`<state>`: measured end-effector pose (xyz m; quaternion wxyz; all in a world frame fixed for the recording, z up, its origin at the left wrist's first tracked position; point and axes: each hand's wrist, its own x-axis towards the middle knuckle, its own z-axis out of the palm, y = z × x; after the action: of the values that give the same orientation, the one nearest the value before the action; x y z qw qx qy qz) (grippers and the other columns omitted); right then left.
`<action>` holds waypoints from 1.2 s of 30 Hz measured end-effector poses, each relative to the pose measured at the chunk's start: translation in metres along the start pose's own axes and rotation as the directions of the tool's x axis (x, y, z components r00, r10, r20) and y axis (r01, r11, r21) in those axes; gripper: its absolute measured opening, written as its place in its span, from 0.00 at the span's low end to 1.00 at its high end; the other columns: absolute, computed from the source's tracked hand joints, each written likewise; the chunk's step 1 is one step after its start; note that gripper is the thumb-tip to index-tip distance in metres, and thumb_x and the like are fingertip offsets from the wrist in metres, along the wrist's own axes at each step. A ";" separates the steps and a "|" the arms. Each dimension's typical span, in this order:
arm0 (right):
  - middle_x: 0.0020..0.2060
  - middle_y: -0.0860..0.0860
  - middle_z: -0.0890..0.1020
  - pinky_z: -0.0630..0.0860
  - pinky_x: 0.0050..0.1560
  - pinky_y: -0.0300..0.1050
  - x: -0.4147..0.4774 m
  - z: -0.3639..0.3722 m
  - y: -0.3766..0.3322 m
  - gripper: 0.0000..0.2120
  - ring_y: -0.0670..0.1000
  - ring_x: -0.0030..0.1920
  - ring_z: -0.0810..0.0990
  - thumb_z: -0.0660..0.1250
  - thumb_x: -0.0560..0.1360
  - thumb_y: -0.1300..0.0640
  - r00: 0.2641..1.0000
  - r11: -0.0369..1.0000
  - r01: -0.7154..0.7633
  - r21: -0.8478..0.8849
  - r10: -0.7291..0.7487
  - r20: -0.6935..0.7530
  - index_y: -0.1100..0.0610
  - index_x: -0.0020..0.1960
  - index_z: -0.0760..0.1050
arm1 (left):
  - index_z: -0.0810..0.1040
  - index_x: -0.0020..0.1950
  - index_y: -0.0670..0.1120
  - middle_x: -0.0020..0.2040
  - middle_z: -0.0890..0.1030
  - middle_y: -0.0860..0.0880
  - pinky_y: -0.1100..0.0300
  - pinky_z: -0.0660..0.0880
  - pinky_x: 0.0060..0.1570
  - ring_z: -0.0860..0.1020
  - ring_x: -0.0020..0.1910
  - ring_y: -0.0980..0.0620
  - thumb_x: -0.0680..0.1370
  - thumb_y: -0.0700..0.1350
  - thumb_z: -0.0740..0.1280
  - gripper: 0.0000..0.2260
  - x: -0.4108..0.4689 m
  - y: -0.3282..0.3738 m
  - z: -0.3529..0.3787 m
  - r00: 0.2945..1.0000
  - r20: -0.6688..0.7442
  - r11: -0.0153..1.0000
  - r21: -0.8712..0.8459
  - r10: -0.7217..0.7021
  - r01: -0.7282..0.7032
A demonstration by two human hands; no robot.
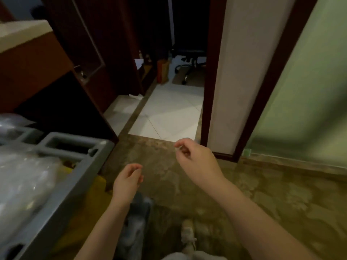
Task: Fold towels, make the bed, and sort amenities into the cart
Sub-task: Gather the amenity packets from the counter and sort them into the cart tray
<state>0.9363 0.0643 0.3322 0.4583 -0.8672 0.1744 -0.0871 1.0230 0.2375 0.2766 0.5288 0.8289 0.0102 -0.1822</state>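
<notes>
Head camera: you stand on a patterned brown carpet (262, 194) before a dark-framed doorway (205, 91), both bare arms held out in front of you. Your left hand (127, 180) hangs low at centre, fingers loosely curled with the thumb near the fingertips, and it holds nothing. Your right hand (195, 160) is higher and further forward, its fingers also bent in a loose curl. Its thumb and forefinger come close together, with nothing visible between them. The two hands are apart and touch nothing.

The grey cart (62, 199) fills the lower left corner, just beside your left forearm. Clear plastic-wrapped bundles (24, 181) lie blurred in its top tray, and a small corner compartment (71, 145) looks dark inside. A yellow surface (93, 188) shows just under the cart's rim.

Past the doorway lie white floor tiles (169, 113), and further in, an office chair (189, 66) on castors stands in a dim room. A frosted green glass panel (309, 91) runs along the right side. A wooden counter (22, 32) with a pale top sits at the upper left. At the bottom edge, a pale shoe (187, 233) and a grey trouser leg (135, 222) are on the carpet below your arms.
</notes>
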 end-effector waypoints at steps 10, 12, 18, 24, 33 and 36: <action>0.53 0.45 0.78 0.75 0.49 0.35 0.235 -0.056 0.029 0.12 0.42 0.51 0.75 0.61 0.80 0.55 0.990 0.992 -0.106 -0.072 0.098 -0.099 0.49 0.63 0.73 | 0.76 0.55 0.51 0.45 0.77 0.55 0.68 0.72 0.39 0.76 0.44 0.58 0.81 0.44 0.59 0.07 0.213 0.178 0.092 0.961 0.096 0.966 0.012 0.257 -0.260; 0.51 0.46 0.77 0.69 0.40 0.30 0.272 -0.070 0.057 0.12 0.40 0.47 0.74 0.61 0.80 0.56 0.979 0.982 -0.172 -0.074 0.162 -0.122 0.50 0.62 0.73 | 0.75 0.54 0.51 0.44 0.77 0.56 0.69 0.73 0.40 0.76 0.44 0.59 0.81 0.45 0.59 0.07 0.247 0.207 0.110 0.933 0.165 0.944 0.025 0.321 -0.329; 0.45 0.46 0.79 0.67 0.36 0.33 0.438 -0.052 0.088 0.09 0.45 0.45 0.76 0.62 0.78 0.56 0.994 0.984 -0.100 -0.144 0.094 -0.051 0.48 0.57 0.75 | 0.76 0.53 0.53 0.43 0.78 0.55 0.61 0.77 0.44 0.78 0.44 0.56 0.81 0.46 0.59 0.06 0.372 0.226 0.104 0.975 0.018 0.971 0.095 0.221 -0.221; 0.46 0.44 0.76 0.70 0.41 0.34 0.600 0.037 -0.033 0.11 0.44 0.46 0.74 0.61 0.79 0.55 0.897 0.941 0.336 -0.040 -0.307 0.317 0.50 0.60 0.75 | 0.77 0.48 0.54 0.41 0.79 0.51 0.65 0.71 0.36 0.77 0.39 0.56 0.80 0.44 0.61 0.07 0.447 0.216 -0.008 0.868 -0.495 0.998 -0.056 -0.047 0.022; 0.45 0.38 0.76 0.73 0.47 0.36 0.681 0.217 -0.241 0.11 0.40 0.48 0.75 0.61 0.79 0.53 0.406 0.663 0.667 0.340 -0.706 0.580 0.47 0.60 0.73 | 0.77 0.50 0.51 0.45 0.79 0.47 0.53 0.73 0.48 0.78 0.48 0.47 0.81 0.41 0.60 0.07 0.478 0.146 -0.196 0.512 -0.801 0.944 -0.323 -0.311 0.069; 0.45 0.38 0.77 0.73 0.47 0.34 0.718 0.270 -0.294 0.10 0.38 0.48 0.75 0.61 0.79 0.54 0.363 0.611 0.698 0.373 -0.751 0.552 0.46 0.59 0.74 | 0.77 0.51 0.51 0.44 0.79 0.50 0.54 0.74 0.51 0.78 0.46 0.53 0.81 0.42 0.60 0.07 0.516 0.172 -0.272 0.456 -0.865 0.974 -0.226 -0.207 0.014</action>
<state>1.7495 0.1486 0.4162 0.4338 -0.8055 -0.4027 0.0276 1.6196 0.3109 0.3675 0.5087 0.7472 0.3534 0.2408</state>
